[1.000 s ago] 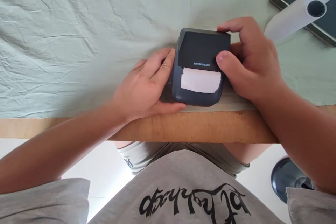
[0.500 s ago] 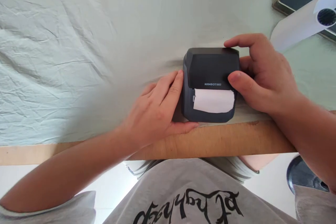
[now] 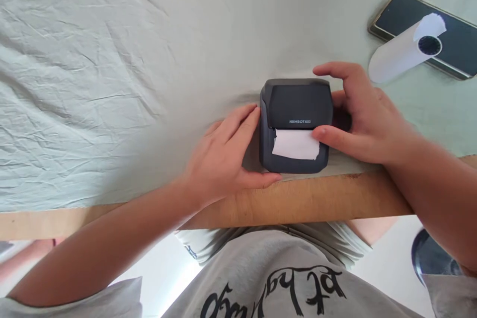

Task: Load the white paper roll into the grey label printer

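Note:
A dark label printer [image 3: 300, 102] marked NIIMBOT stands near the table's front edge, its lid down. From the slot below the lid sticks out a strip of white paper [image 3: 296, 145] with a ragged end. My left hand [image 3: 227, 151] braces the printer's left side with its fingers, the thumb along the lower front edge. On the other side my right hand [image 3: 367, 114] spans the printer, thumb on the right end of the paper by the lid's lower corner. Its index finger curves past the upper right corner; the other fingers are partly hidden beside the casing.
A white paper roll [image 3: 400, 52] leans across a dark phone [image 3: 406, 12] at the upper right. Wrinkled pale cloth [image 3: 93, 59] covers the table, which has a wooden front edge [image 3: 298, 201]. A dark round object [image 3: 432, 256] is below at right.
My right thumb has slid down from the lid onto the paper's right end. The lid looks lower and flatter. My left hand stays at the printer's side; the view has shifted slightly.

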`<action>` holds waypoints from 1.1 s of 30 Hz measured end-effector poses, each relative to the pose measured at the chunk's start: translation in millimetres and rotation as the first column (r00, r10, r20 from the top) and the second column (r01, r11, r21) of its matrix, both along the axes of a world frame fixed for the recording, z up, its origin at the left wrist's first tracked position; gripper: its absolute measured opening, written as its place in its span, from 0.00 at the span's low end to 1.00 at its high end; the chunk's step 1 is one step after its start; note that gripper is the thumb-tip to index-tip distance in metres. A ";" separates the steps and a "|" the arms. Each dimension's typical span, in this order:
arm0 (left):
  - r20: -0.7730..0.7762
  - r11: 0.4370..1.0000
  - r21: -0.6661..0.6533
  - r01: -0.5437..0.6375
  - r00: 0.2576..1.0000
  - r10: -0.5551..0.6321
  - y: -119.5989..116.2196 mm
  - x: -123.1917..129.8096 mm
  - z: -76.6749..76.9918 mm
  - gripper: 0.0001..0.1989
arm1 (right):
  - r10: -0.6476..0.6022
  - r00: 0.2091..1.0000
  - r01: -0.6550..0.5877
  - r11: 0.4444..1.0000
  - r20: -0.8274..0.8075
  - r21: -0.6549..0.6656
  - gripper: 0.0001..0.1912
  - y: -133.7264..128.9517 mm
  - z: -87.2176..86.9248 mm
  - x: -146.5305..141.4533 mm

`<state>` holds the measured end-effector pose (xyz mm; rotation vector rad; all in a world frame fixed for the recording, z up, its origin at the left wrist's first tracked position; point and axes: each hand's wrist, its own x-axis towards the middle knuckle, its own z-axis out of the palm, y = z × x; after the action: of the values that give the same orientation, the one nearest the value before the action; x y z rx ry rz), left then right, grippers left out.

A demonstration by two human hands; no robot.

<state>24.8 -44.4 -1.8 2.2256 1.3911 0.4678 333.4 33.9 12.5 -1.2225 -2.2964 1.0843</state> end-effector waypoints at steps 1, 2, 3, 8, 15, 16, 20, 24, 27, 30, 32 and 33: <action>-0.003 1.000 -0.010 -0.018 1.000 0.018 0.3 -0.1 0.1 0.57 | -0.019 1.000 0.019 1.000 -0.012 -0.017 0.43 -1.4 3.1 -1.0; -0.006 0.999 -0.020 -0.031 1.000 0.031 0.6 -0.2 -0.1 0.58 | -0.051 0.998 0.050 0.998 -0.025 -0.026 0.42 -3.8 6.7 -2.3; -0.008 0.999 -0.025 -0.034 0.999 0.034 1.1 -0.4 -0.5 0.59 | -0.095 0.995 0.094 0.995 -0.045 -0.021 0.40 -6.9 10.9 -4.2; -0.012 0.999 0.016 0.033 0.999 -0.033 3.3 -1.4 -4.4 0.59 | -0.311 0.946 0.325 0.920 -0.096 0.221 0.28 -21.7 34.6 -19.7; -0.017 0.999 0.022 0.030 0.999 -0.030 3.1 -1.0 -5.1 0.58 | -0.442 0.896 0.415 0.808 -0.036 0.419 0.10 -17.7 58.3 -42.9; -0.020 0.999 0.025 0.030 0.999 -0.030 3.3 -1.2 -5.0 0.58 | -0.432 0.902 0.395 0.812 -0.012 0.430 0.11 -16.4 60.6 -44.7; -0.011 0.999 0.027 0.027 1.000 -0.027 4.6 -2.6 -6.0 0.57 | -0.328 0.942 0.254 0.839 0.075 0.482 0.07 -8.4 61.8 -48.4; -0.006 0.999 0.027 0.022 1.000 -0.022 4.8 -4.2 -7.5 0.56 | -0.164 0.904 -0.020 0.906 0.395 0.423 0.05 12.5 53.0 -55.4; -0.013 1.000 0.021 0.020 1.000 -0.020 4.1 -4.4 -7.2 0.56 | -0.053 0.822 -0.167 0.929 0.566 0.330 0.09 31.0 51.7 -64.1; -0.021 1.000 0.022 0.014 1.000 -0.013 3.8 -3.3 -5.5 0.55 | 0.055 0.850 -0.224 0.938 0.523 0.265 0.12 35.7 61.4 -66.3; -0.026 1.000 0.014 0.008 1.000 -0.008 3.8 -2.4 -4.5 0.55 | 0.001 0.925 -0.111 0.957 0.380 0.267 0.15 28.5 70.2 -58.7; -0.027 1.000 0.008 0.004 1.000 -0.004 3.8 -1.9 -4.1 0.56 | -0.077 0.956 -0.005 0.960 0.282 0.280 0.15 23.5 73.1 -51.8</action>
<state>22.9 -40.5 -5.9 2.2488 1.4003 0.4442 281.5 57.4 85.6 -1.3749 -2.5214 0.5689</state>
